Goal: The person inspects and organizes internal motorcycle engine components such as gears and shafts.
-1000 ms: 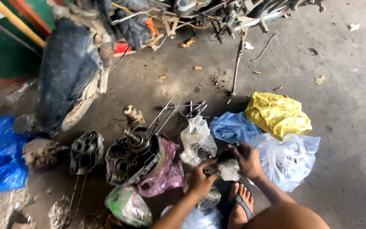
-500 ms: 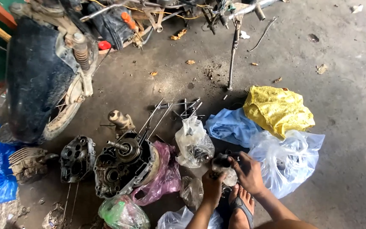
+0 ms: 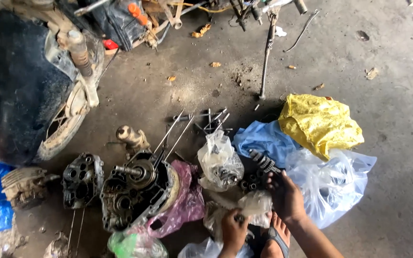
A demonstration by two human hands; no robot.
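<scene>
My left hand (image 3: 233, 230) is at the bottom centre, closed on the near end of a small clear plastic bag (image 3: 255, 204) that holds a pale metal part. Just right of it, my right hand (image 3: 288, 197) grips the same bag's far side, its fingertips near a pile of small dark parts (image 3: 250, 182). A toothed gear shaft (image 3: 264, 161) lies on a blue bag (image 3: 259, 139) just beyond. My sandalled foot (image 3: 277, 235) is under the hands.
An open engine crankcase (image 3: 137, 191) with long studs sits on a pink bag (image 3: 187, 203) to the left, beside a cylinder head (image 3: 82, 179). Yellow (image 3: 319, 124) and clear (image 3: 333, 184) bags lie on the right. A motorcycle rear wheel and fender (image 3: 25, 91) stands at the back left.
My view has dropped closer to the floor. Both hands have come down and nearer to me with the small clear bag; the right hand's fingers now reach toward the dark parts.
</scene>
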